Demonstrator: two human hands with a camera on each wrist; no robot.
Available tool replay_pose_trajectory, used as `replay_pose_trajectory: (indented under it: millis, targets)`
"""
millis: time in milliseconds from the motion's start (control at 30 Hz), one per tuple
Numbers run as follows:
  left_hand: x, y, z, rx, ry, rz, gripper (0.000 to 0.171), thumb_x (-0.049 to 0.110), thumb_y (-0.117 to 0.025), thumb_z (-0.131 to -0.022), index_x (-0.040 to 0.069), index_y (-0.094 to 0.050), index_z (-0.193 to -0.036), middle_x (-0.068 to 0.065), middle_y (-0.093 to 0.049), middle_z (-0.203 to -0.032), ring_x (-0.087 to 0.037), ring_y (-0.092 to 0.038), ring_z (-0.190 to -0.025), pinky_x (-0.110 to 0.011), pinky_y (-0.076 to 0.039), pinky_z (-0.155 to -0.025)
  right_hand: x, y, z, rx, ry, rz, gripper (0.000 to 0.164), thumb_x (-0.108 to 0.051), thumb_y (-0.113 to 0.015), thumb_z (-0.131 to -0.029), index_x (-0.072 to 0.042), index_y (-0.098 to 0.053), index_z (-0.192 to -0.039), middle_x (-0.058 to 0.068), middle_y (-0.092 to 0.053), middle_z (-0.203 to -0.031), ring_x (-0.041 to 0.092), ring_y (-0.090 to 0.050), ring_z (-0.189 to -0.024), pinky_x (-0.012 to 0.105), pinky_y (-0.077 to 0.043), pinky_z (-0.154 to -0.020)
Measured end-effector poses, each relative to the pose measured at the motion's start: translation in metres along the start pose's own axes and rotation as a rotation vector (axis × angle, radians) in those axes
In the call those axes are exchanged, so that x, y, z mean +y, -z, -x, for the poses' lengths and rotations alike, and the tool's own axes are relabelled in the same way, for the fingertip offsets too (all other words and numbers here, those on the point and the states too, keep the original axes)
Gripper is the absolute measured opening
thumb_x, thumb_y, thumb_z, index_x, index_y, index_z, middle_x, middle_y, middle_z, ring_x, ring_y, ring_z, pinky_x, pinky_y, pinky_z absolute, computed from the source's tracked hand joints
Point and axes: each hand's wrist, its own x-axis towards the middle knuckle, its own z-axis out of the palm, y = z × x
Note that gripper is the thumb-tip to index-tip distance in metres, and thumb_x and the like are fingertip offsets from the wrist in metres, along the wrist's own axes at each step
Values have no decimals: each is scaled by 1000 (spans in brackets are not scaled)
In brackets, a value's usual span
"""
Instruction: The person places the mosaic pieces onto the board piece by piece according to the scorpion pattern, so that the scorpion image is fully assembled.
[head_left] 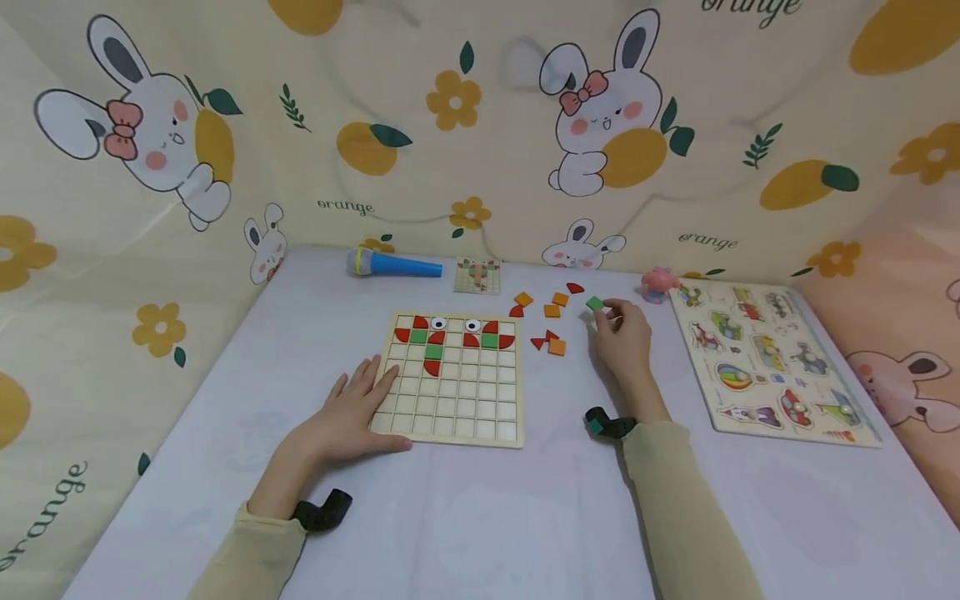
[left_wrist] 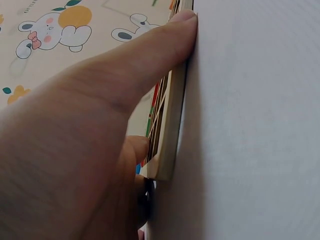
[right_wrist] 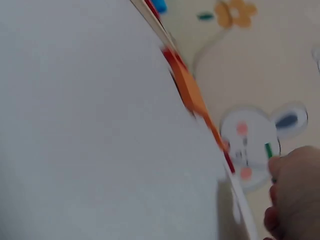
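In the head view, a wooden grid board (head_left: 457, 442) lies on the table with green squares (head_left: 418, 337), red quarter-round pieces (head_left: 432, 368) and two round eye pieces (head_left: 472, 326) in its upper cells. My left hand (head_left: 348, 417) rests spread over the board's lower left corner, its thumb along the near edge. The left wrist view shows that thumb (left_wrist: 165, 42) against the board's side (left_wrist: 172, 115). To the right of the board, my right hand (head_left: 626, 337) pinches a green square tile (head_left: 594, 302) between thumb and fingers. The tile (right_wrist: 269, 150) also shows in the right wrist view.
Loose orange squares (head_left: 557, 347) and red pieces (head_left: 574, 288) lie between board and right hand. Behind the board are a pattern card (head_left: 477, 276) and a blue toy microphone (head_left: 405, 266). A pink toy (head_left: 660, 282) and a picture puzzle board (head_left: 772, 367) sit at right.
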Motion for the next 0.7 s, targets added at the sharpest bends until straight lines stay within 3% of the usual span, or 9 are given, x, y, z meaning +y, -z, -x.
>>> replay_pose_trajectory:
  millis: [167, 367, 700]
  targets:
    - [2, 1, 2, 5, -8, 1, 120, 66, -79, -83, 7, -21, -170, -25, -3, -177, -44, -1, -164, -67, -1, -129, -34, -15, 17, -51, 20, -95, 33, -18, -64, -107, 2, -65, -133, 15, -60, -106, 26, -51, -94, 29, -38, -77]
    - [1, -1, 3, 8, -5, -3, 120, 66, -79, -83, 6, -20, -170, -25, -2, -177, -45, -1, -164, -67, -1, -128, -67, -43, 40, -257, 144, -116, 30, -16, -66, -106, 1, -67, -131, 13, -62, -103, 25, -53, -89, 28, -42, -72]
    - [2, 0, 2, 1, -5, -12, 120, 68, -77, -84, 7, -19, -170, -24, -1, -177, -44, 1, -164, -67, -1, -129, -66, -63, 56, -462, 316, -72, 25, -17, -74, -100, -1, -72, -119, 7, -63, -96, 19, -54, -84, 30, -46, -73]
